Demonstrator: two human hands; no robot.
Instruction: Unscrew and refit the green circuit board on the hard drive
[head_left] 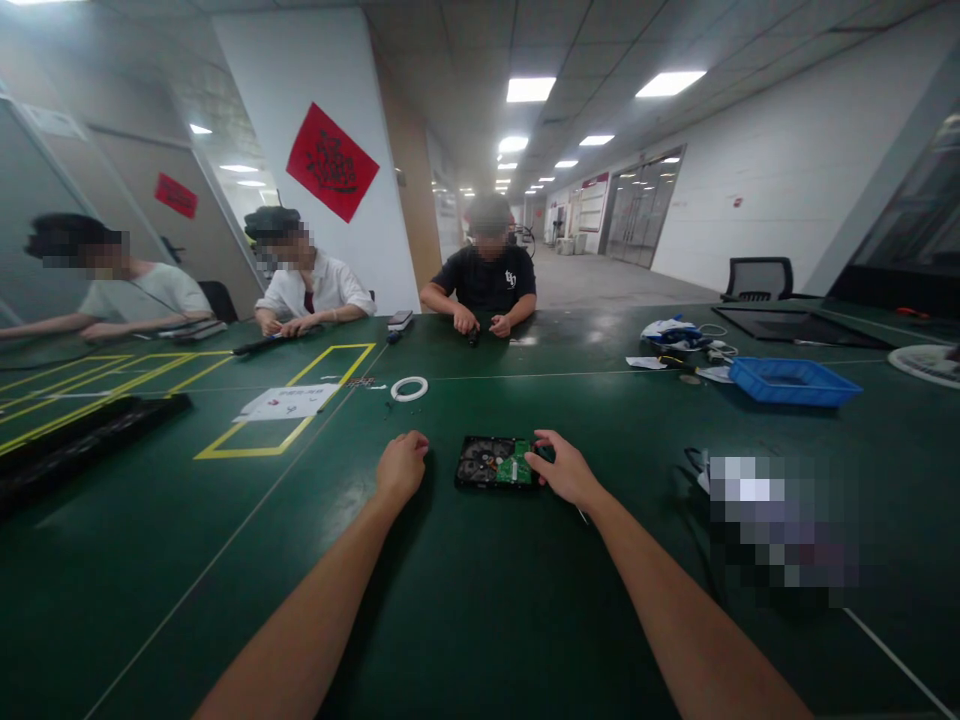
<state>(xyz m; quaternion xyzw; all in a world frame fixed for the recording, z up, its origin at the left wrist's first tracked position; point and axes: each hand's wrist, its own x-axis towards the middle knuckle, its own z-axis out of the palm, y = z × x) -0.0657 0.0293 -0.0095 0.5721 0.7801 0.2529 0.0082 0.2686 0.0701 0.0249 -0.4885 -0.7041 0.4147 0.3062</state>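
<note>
A hard drive (480, 463) lies flat on the green table, its underside with a green circuit board facing up. My right hand (568, 470) is at its right edge, the fingers curled round that side and a fingertip over the board. Below this hand a thin, light-coloured tip (583, 517) pokes out; its kind cannot be made out. To the left of the drive, apart from it, my left hand (403, 467) rests with curled fingers on the tabletop. Whatever those fingers may hold is hidden.
A white ring (409, 389) and small dark bits lie beyond my left hand. Paper (289, 402) sits by yellow tape. At right are a blue tray (795, 382), cables with a bag (675, 334) and a blurred object (780, 525). Three people (487, 275) sit across the table.
</note>
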